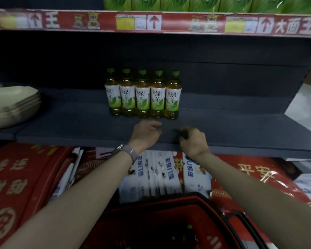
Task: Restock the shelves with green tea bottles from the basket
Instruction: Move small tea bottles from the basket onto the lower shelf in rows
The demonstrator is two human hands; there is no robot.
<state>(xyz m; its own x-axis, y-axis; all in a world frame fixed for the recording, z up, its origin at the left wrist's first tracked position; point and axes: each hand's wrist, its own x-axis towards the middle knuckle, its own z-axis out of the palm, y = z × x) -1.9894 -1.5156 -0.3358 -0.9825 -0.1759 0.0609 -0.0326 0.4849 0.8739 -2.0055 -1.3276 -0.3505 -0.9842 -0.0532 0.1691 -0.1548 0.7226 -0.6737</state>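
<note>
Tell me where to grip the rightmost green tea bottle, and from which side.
Probably around the labelled middle of the rightmost bottle, from the right: it stands upright, a neighbour bottle blocks its left side, and the shelf right of it is free.

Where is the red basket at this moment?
In the head view the red basket is at the bottom centre, below the dark shelf holding the green tea bottles, just in front of the white-and-blue cartons.
</note>
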